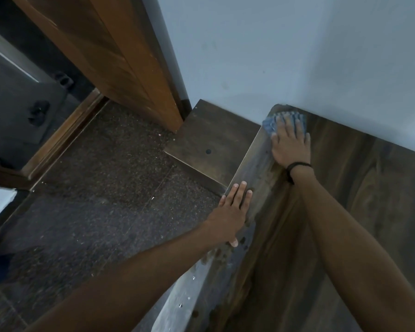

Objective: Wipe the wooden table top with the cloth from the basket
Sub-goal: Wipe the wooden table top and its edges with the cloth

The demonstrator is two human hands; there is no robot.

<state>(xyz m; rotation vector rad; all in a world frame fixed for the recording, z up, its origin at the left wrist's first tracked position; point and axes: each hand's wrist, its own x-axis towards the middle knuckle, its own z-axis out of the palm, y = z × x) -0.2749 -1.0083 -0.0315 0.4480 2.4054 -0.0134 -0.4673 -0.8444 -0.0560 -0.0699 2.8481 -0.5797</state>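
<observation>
— So where's the cloth (268,125)?
— Far corner of the surface (369,176), by the wall (297,56), under the right hand (290,147); grip flat, fingers spread. Press evenly and stroke with the grain. Left hand (233,212) lies flat on the edge, holding nothing.

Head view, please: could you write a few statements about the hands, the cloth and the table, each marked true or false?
1. The right hand presses the blue cloth onto the table top. True.
2. The blue cloth is at the table top's near edge. False: it is at the far corner, by the wall.
3. The left hand rests, fingers straight, on the table top's left edge. True.
4. The black band is on the left wrist. False: the black band is on the right wrist.
</observation>
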